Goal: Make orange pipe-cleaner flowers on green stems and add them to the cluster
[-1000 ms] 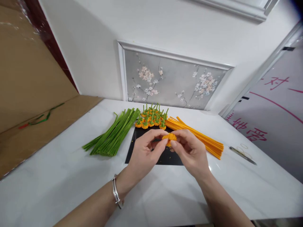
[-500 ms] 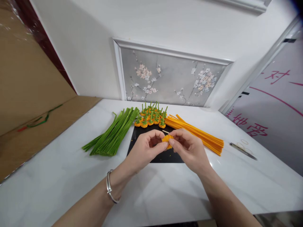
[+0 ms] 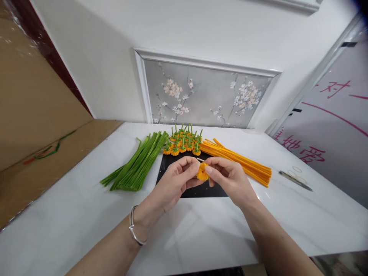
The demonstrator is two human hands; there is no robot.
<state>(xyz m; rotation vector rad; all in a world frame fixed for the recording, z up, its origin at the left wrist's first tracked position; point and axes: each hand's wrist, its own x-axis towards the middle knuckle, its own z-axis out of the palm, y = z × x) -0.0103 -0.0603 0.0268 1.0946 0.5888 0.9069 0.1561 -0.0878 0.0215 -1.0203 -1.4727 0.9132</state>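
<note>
Between my hands is a small orange fuzzy flower [image 3: 202, 171], its round petalled face turned toward me above a black mat [image 3: 191, 191]. My left hand [image 3: 179, 176] pinches its left edge, and my right hand [image 3: 228, 176] grips its right edge with thumb and fingers. Behind them, several orange flowers with upright green stems [image 3: 184, 142] stand grouped at the mat's back edge. A bundle of green fuzzy stems [image 3: 138, 163] lies to the left, and a bundle of orange ones [image 3: 238, 159] to the right. A thin pale stick [image 3: 200, 159] shows just beyond my fingers.
Scissors or tweezers [image 3: 295, 181] lie on the white table [image 3: 195, 234] at the right, beside thin loops [image 3: 297, 174]. Cardboard [image 3: 57, 153] borders the left side. A wall with a floral panel [image 3: 207, 94] rises behind; a board with pink writing [image 3: 330, 115] stands right.
The orange flower has been turned so its round face shows more fully. My left fingers have shifted around its left edge; both hands still hold it.
</note>
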